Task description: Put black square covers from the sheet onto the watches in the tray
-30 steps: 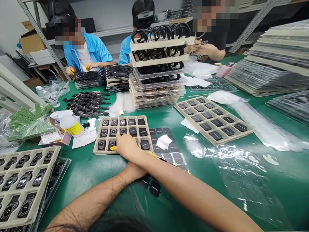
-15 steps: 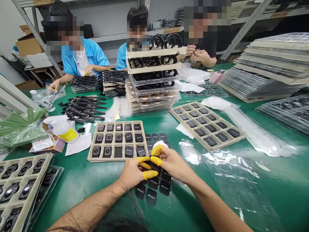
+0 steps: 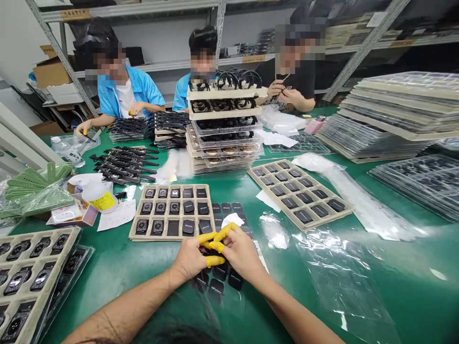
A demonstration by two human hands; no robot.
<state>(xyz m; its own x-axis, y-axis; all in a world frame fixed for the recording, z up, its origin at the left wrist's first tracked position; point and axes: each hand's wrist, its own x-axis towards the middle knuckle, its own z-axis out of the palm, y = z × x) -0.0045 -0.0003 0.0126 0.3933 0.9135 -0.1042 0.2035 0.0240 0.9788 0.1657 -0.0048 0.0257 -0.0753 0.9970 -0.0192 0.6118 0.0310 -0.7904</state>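
Observation:
My left hand [image 3: 189, 259] and my right hand [image 3: 241, 253] meet in front of me, yellow finger cots on their fingertips. Both are closed around a small dark piece, mostly hidden by the fingers. Beneath them lies a clear sheet of black rounded squares [image 3: 217, 287] with white lettering. A white scrap [image 3: 232, 219] shows just past my right fingers. Beyond my left hand rests a beige tray [image 3: 152, 237]. It holds watch cases [image 3: 157, 227] with sensor backs up at the left and black lettered faces at the right; one compartment has no watch case.
Another tray [image 3: 310, 226] of dark cases lies to the right, near clear plastic film [image 3: 344, 282]. A tall tray stack [image 3: 225, 160] stands ahead. Watch trays [image 3: 77, 234] and a spray bottle [image 3: 102, 196] are at left. Three people sit across the table.
Both hands have shifted slightly left in the picture and drawn closer together around the dark piece. The camera view has tilted up a little.

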